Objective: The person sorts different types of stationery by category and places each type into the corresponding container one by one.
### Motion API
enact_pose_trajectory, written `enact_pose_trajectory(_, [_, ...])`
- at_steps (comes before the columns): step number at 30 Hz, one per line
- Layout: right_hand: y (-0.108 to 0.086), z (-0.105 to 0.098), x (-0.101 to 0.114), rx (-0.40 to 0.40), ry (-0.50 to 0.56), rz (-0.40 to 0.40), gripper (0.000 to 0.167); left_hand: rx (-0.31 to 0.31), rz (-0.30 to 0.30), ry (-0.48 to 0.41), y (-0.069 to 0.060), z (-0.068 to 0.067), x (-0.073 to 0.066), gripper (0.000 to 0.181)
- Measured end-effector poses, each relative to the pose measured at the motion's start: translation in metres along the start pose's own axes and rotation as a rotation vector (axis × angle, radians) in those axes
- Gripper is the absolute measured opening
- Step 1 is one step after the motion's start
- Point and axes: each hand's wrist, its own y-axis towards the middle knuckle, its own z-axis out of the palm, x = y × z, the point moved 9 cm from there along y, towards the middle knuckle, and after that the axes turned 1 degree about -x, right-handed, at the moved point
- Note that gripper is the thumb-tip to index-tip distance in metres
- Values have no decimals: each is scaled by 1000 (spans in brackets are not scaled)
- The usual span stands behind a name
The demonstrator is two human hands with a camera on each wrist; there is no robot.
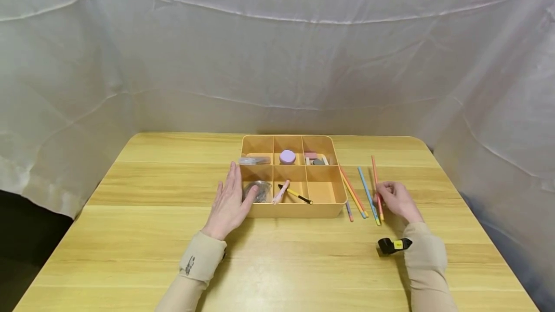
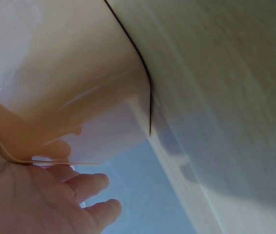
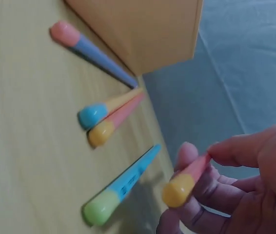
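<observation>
My right hand point(image 1: 396, 200) pinches a red pencil point(image 1: 377, 184) with a rounded yellow end point(image 3: 178, 191), clear of the table in the right wrist view. Beside it lie a blue pencil point(image 1: 367, 191) with a green end, a yellow-orange pencil point(image 1: 353, 194) with a blue end, another red pencil point(image 3: 123, 117) and a purple pencil point(image 3: 104, 61). My left hand point(image 1: 230, 206), fingers straight, rests against the left side of an orange divided box point(image 1: 299, 210), its thumb over the rim. In the left wrist view the hand touches the box's edge.
Inside the box are a clear packet point(image 1: 254, 160), a round lilac container point(image 1: 287, 157), erasers point(image 1: 310, 155), a round clear case point(image 1: 261, 191), a pink-white pen point(image 1: 282, 191) and a yellow-black pen point(image 1: 299, 196). A black strapped device point(image 1: 393, 245) is at my right wrist. Pale cloth point(image 1: 277, 61) encloses the table point(image 1: 286, 268).
</observation>
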Motion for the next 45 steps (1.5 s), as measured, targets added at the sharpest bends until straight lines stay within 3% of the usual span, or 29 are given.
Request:
enact_pose_trajectory(3, [-2,-1,8,-22,94,-10,48,-2,2,1,0,0,0,82])
enact_pose_trajectory(8, [-6,-8,27,-109,207,-97,44,-7,3,5,0,0,0,82])
enact_pose_trajectory(14, [-12,-12,48,-228,302,-177,28,-1,-2,-2,0,0,1,83])
enact_pose_trajectory(17, [-15,-12,55,-254,421,-209,21,0,-4,-1,0,1,1,83])
enact_pose_trajectory(20, [-17,-10,60,-220,622,-263,15,-1,-2,-4,0,1,1,82])
enact_pose_trajectory(24, [-19,-6,71,-109,916,-387,12,2,-3,-14,0,1,1,82])
enact_pose_trajectory(27, [-20,-7,77,-65,1060,-466,17,16,-12,-19,0,2,2,83])
enact_pose_trajectory(29, [-21,-10,78,-95,1115,-497,20,22,-13,-20,-1,2,2,83])
enact_pose_trajectory(39, [-27,-22,75,-296,1265,-552,16,19,-11,-19,0,2,1,83])
enact_pose_trajectory(45, [-30,-26,77,-354,1217,-613,22,13,-7,-19,-1,1,1,83])
